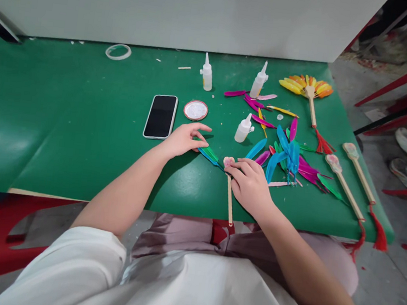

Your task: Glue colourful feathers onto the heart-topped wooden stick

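Note:
My left hand (187, 138) is over the tips of a green feather (211, 153) and a blue feather (207, 158), pinching them, with its index finger stretched forward. Their quills run right to the round head of a wooden fan handle (229, 200), whose lower end reaches the table's front edge. My right hand (250, 180) has its thumb and fingertips closed on that head, where the quills meet it; the exact contact is partly hidden. Just right of this hand lies a loose pile of blue, magenta and green feathers (286, 158).
Glue bottles (243, 129) stand on the green table (80, 132). A phone (161, 116), a round lid (195, 110) and a tape roll (118, 52) lie left. At right are a yellow feather fan (310, 94) and two tasselled handles (345, 187). A white panel (169, 9) closes the back.

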The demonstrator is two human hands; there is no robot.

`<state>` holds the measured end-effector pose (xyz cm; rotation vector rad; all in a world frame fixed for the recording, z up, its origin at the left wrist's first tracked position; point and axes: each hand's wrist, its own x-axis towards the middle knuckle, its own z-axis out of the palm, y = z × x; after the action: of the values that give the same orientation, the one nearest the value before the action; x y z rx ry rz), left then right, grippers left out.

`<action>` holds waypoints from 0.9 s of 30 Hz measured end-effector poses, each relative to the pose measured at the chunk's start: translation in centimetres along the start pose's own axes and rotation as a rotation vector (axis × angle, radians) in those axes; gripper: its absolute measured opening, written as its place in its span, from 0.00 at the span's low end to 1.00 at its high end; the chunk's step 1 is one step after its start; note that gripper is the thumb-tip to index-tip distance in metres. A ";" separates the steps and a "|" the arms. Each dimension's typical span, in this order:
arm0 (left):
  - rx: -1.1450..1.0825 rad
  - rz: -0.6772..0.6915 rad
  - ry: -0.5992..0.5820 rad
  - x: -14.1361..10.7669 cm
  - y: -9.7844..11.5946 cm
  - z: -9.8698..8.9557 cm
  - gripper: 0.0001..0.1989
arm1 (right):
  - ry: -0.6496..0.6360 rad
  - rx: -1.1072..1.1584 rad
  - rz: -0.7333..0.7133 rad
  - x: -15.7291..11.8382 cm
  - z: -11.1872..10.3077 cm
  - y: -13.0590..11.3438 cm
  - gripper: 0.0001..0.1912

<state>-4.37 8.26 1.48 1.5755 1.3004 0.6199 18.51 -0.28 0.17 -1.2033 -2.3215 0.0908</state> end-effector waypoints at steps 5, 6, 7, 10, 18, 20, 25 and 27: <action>-0.011 0.012 0.010 -0.1 0.1 -0.1 0.27 | -0.022 -0.006 -0.004 -0.1 0.1 0.0 0.13; -0.012 0.014 0.011 -0.1 0.2 -0.2 0.27 | -0.024 -0.007 -0.003 -0.1 0.1 0.0 0.14; -0.011 0.012 0.009 -0.1 0.3 -0.2 0.27 | -0.027 -0.005 -0.002 -0.1 0.1 0.0 0.15; -0.001 -0.002 0.006 -0.2 0.5 -0.3 0.26 | -0.033 0.003 0.002 -0.1 0.1 0.0 0.17; -0.015 -0.031 0.028 -0.3 0.7 -0.7 0.24 | -0.043 0.005 0.014 0.0 0.2 -0.1 0.17; -0.013 -0.037 0.061 -0.3 0.7 -0.8 0.23 | -0.050 0.012 0.017 0.0 0.2 -0.1 0.17; 0.002 -0.091 0.055 -0.4 0.6 -1.3 0.23 | -0.051 0.011 0.012 -0.1 0.2 0.0 0.17; -0.005 -0.094 0.023 -0.4 0.6 -1.3 0.25 | -0.048 0.013 0.007 -0.1 0.2 0.0 0.18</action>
<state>-5.37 8.34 2.64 1.4982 1.3802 0.5832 18.46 -0.31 -0.04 -1.2158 -2.3543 0.1380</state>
